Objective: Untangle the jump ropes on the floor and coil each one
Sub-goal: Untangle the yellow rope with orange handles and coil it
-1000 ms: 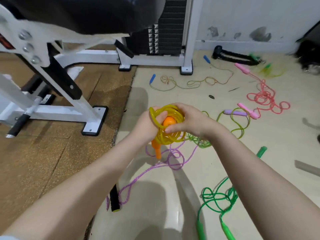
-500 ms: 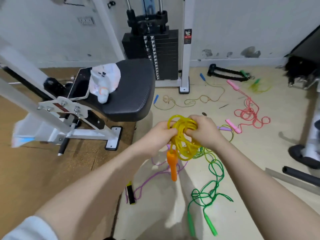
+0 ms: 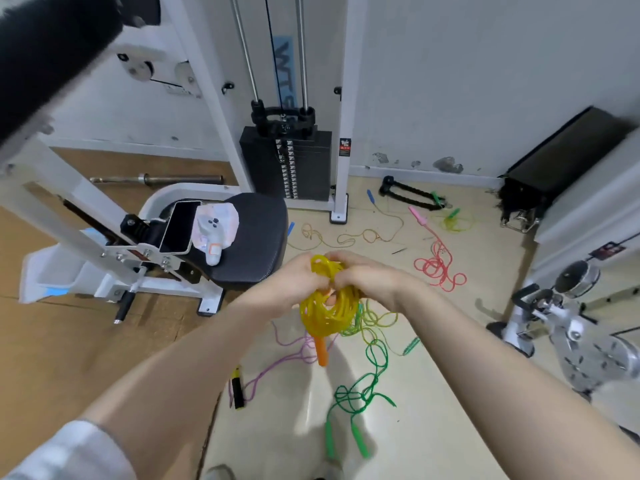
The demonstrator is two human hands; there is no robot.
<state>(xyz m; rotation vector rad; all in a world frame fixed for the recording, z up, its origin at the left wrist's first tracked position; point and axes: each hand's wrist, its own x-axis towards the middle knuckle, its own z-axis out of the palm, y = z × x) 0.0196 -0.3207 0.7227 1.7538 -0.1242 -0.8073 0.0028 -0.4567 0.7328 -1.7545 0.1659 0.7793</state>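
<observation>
Overhead, left hand [image 3: 292, 284] and right hand [image 3: 363, 277] both pinch the top of the coiled yellow rope [image 3: 329, 306] in mid-air, its orange handle [image 3: 322, 351] dangling. Below on the floor: green rope [image 3: 360, 396], purple rope [image 3: 277, 365]; pink rope [image 3: 438, 268] farther right.

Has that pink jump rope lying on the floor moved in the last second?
No. The tangled pink plastic jump rope still lies on the same patch of floor, right of the black weight stack; only the head camera has tilted.

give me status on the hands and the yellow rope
Left hand and right hand both gripping yellow rope, coiled, orange handle hanging. Green rope loose on floor below.
</observation>
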